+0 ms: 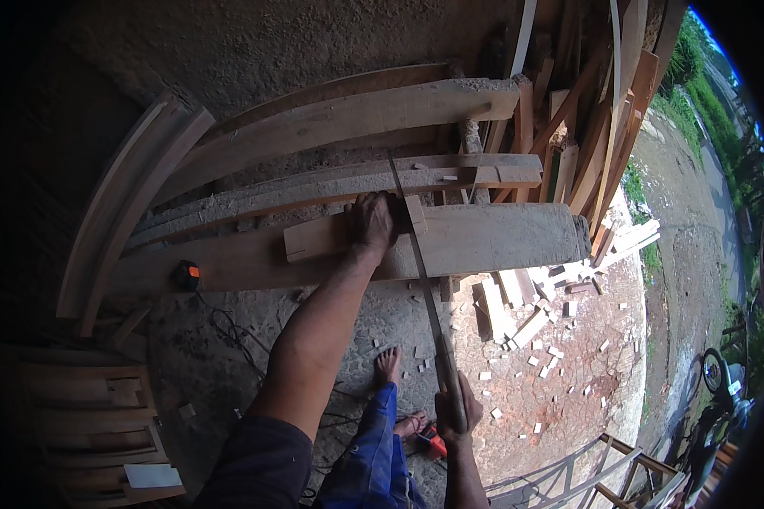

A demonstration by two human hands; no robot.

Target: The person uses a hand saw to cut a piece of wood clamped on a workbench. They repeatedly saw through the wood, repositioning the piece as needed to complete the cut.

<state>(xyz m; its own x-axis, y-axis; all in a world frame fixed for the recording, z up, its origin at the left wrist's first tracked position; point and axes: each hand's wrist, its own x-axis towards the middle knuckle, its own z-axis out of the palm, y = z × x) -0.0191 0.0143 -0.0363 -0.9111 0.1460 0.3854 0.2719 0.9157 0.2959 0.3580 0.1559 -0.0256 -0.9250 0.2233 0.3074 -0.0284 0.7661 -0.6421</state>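
Observation:
My right hand (460,411) is closed round the handle of a handsaw (424,276), its long thin blade pointing away from me. The blade crosses a short wooden board (318,237) close to its right end, where a small end part (416,214) shows just right of the blade. My left hand (372,222) grips that board from above, beside the blade, with its fingers curled over the far edge; the fingertips are hidden. Beneath the short board lies a wide wooden plank (501,242), running left to right.
More long beams (331,117) lie behind the plank, with timber (603,144) leaning at the far right. A small black-and-orange object (188,275) rests on the plank's left part. Offcuts (505,305) and wood chips litter the floor. A cable (238,335) lies left of my feet.

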